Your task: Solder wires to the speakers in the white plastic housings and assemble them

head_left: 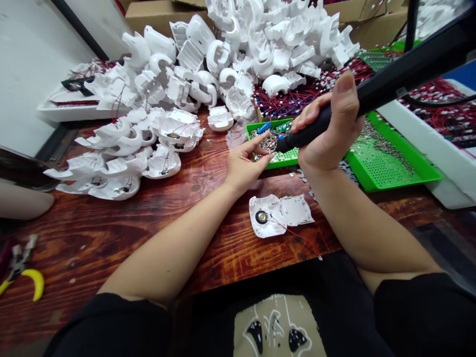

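My right hand grips a thick black tool, probably a soldering iron, with its tip end pointing down-left over a green tray. My left hand hangs beside that tip, fingers apart, holding nothing I can see. Its fingertips reach the tray's near edge. A blue-handled item and small green circuit pieces lie in the tray past those fingers. Below both hands, an opened white plastic shell lies on the wooden table, with a round metal part and a thin red wire.
Large heaps of white plastic shells rise behind the hands, and bundles of red wires lie beside them. A white foam box stands at right. Yellow-handled pliers lie at the table's left. Cardboard boxes stand behind.
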`<control>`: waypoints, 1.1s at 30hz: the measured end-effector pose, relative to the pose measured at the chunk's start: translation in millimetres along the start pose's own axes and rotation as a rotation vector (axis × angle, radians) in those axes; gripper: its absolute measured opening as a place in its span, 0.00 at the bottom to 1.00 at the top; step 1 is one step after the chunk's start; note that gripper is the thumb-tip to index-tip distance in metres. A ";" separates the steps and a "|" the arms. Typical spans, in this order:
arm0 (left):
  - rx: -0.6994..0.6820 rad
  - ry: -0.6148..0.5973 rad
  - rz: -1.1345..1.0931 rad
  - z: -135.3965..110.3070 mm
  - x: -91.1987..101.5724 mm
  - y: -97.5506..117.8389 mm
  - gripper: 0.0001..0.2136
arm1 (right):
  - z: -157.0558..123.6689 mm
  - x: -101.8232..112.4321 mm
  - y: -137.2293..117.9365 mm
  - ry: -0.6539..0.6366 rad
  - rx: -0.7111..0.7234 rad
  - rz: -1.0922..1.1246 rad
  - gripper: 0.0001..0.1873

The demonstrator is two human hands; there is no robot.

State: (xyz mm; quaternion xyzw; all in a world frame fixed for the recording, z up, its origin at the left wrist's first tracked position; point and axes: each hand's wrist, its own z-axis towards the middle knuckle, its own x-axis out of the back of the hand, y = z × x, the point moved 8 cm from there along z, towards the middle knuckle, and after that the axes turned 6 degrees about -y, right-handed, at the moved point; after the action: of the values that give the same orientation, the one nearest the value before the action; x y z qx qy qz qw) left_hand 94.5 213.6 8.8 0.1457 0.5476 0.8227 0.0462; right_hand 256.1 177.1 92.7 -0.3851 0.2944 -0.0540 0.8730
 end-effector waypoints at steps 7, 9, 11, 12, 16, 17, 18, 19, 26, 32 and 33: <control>-0.019 -0.027 0.045 -3.2 -4.8 -1.0 0.23 | -0.2 2.3 -8.8 -0.002 -0.021 0.053 0.24; -0.037 -0.049 0.085 -2.4 -4.2 0.0 0.26 | -0.1 3.3 -12.8 -0.004 -0.024 0.050 0.24; -0.060 -0.059 0.129 0.0 1.5 4.3 0.32 | 0.1 4.1 -18.6 -0.007 -0.028 0.054 0.24; -0.063 -0.060 0.145 1.2 6.8 7.6 0.34 | 0.1 4.2 -21.9 -0.013 -0.032 0.059 0.24; 0.118 -0.153 0.139 -7.2 35.0 18.6 0.32 | -3.9 1.8 -35.9 -0.068 -0.067 0.145 0.24; 0.185 -0.244 0.131 -16.6 37.8 21.4 0.30 | -6.9 1.1 -38.9 -0.084 -0.079 0.186 0.23; 0.227 -0.353 0.130 -29.5 38.1 25.9 0.30 | -10.9 -0.2 -41.5 -0.111 -0.096 0.224 0.23; 0.238 -0.467 0.141 -45.1 36.3 31.6 0.32 | -16.1 -2.0 -44.1 -0.147 -0.115 0.255 0.23; 0.072 -0.530 0.332 -120.5 17.1 40.8 0.51 | -67.7 -11.7 -52.5 -0.487 -0.331 0.242 0.18; -0.002 -0.499 0.277 -115.0 10.5 35.6 0.34 | -85.9 -6.5 -47.3 -0.564 -0.472 0.164 0.17; -0.014 -0.492 0.277 -114.2 11.7 36.5 0.34 | -86.0 -6.1 -47.2 -0.565 -0.482 0.145 0.17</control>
State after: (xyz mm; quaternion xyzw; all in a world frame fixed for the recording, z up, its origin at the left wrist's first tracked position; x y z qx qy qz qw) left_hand 53.3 100.5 3.5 0.4141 0.4891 0.7648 0.0657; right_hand 209.5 91.1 83.2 -0.5574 0.0729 0.1870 0.8056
